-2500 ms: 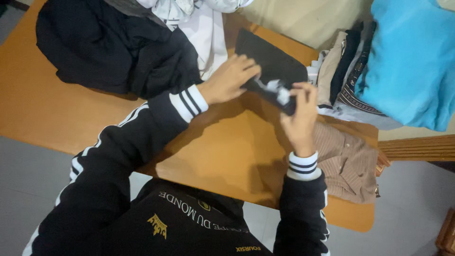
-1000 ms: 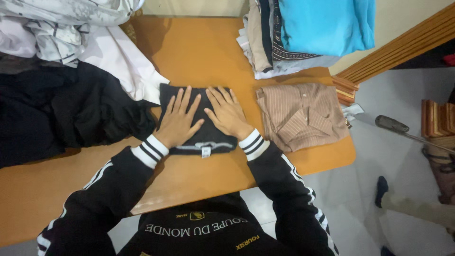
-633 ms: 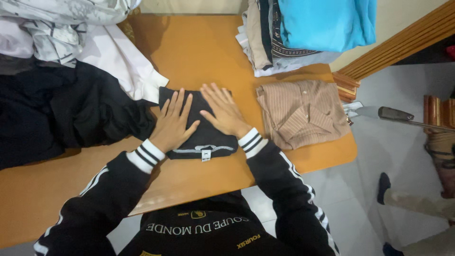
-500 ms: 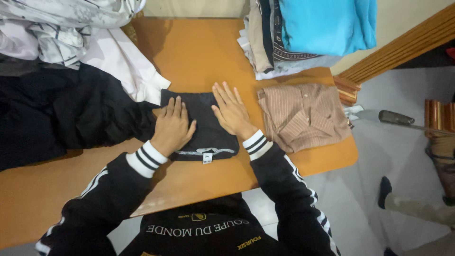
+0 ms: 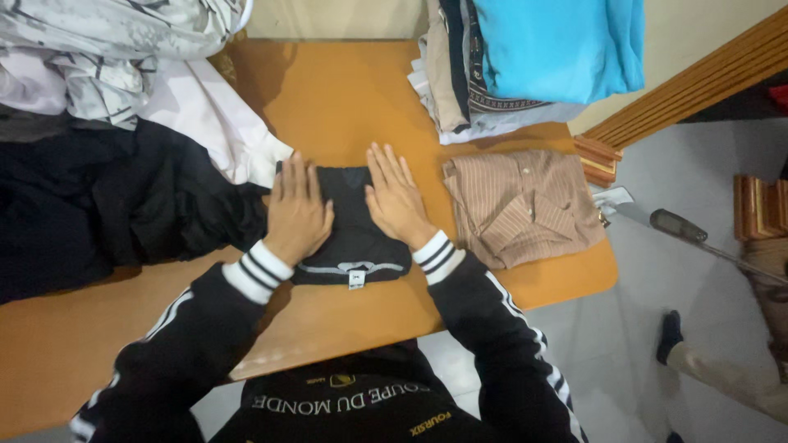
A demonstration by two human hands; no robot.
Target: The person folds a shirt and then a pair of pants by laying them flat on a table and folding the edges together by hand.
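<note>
A small folded black garment with a pale collar trim and a white tag lies on the orange table in front of me. My left hand rests flat along its left side, fingers together and pointing away. My right hand lies flat along its right side, fingers spread slightly. Neither hand grips anything. Both arms wear black sleeves with white striped cuffs.
A folded tan striped shirt lies right of the black garment. A stack of folded clothes topped by a blue piece stands at the back right. A black pile and white clothes lie at the left. Another person's foot shows on the floor at right.
Earlier I held the black garment while folding it; it now lies flat. My hands, pressed on its top, have slid apart to its left and right sides.
</note>
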